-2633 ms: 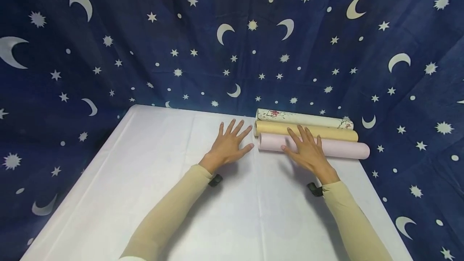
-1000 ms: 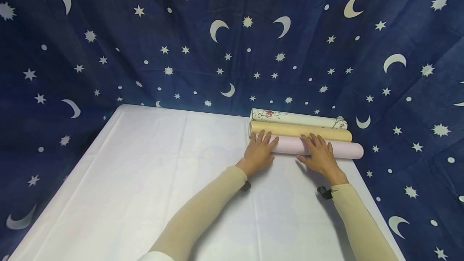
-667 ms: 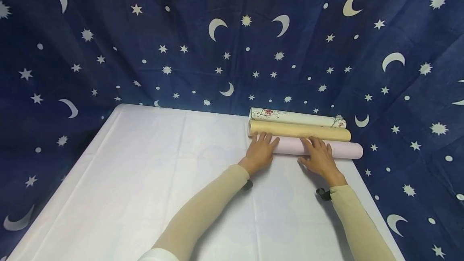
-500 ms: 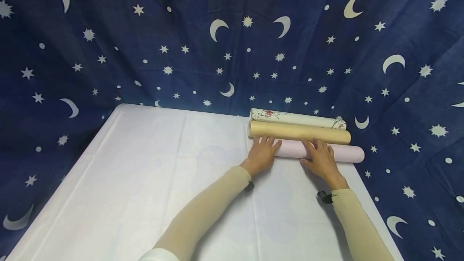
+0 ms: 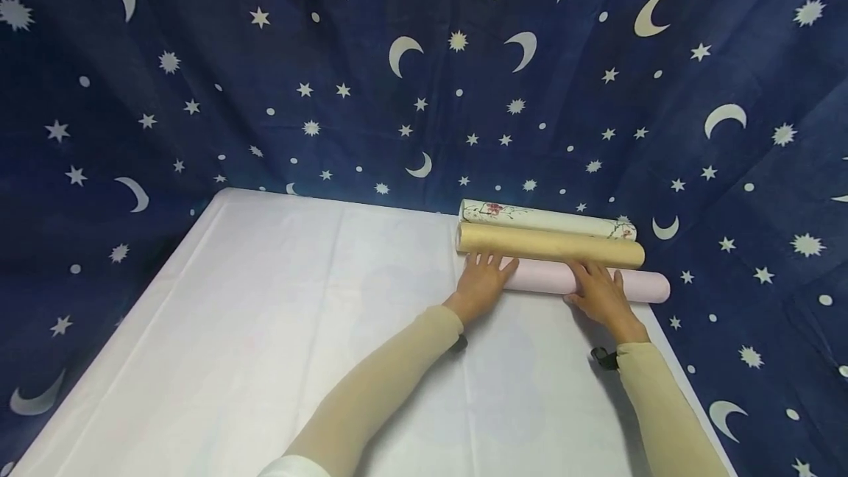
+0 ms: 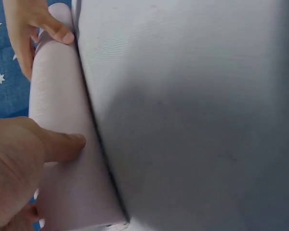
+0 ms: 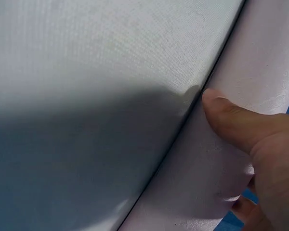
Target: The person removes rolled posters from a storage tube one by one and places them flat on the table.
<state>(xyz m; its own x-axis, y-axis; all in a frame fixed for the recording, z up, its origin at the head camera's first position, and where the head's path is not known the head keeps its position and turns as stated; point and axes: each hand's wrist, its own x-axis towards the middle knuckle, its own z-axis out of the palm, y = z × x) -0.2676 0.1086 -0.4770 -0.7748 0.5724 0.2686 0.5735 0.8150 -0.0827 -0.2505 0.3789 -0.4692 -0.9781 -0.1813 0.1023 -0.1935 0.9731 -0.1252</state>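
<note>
In the head view a pale pink wallpaper roll (image 5: 539,277) lies crosswise at the table's back right. My left hand (image 5: 480,289) grips it near its left end, with fingers over the far side and the thumb on the near side, as the left wrist view shows. Farther right, my right hand (image 5: 603,299) holds the same roll, its thumb (image 7: 226,115) along the near lower edge and its other fingers curled behind. Directly beyond lies a yellow wallpaper roll (image 5: 550,243). Behind that one is a white roll with red blossoms and dark twigs (image 5: 550,221).
A white cloth (image 5: 265,330) covers the table. Its back and right edges run up to a dark blue curtain (image 5: 358,43) with moons and stars. The pink roll's right end reaches the table's right edge.
Both hands were spread, the left beside the rolls and the right over them; now they grip the pink roll. It has come slightly toward me, away from the yellow one. The right hand has slid rightward.
</note>
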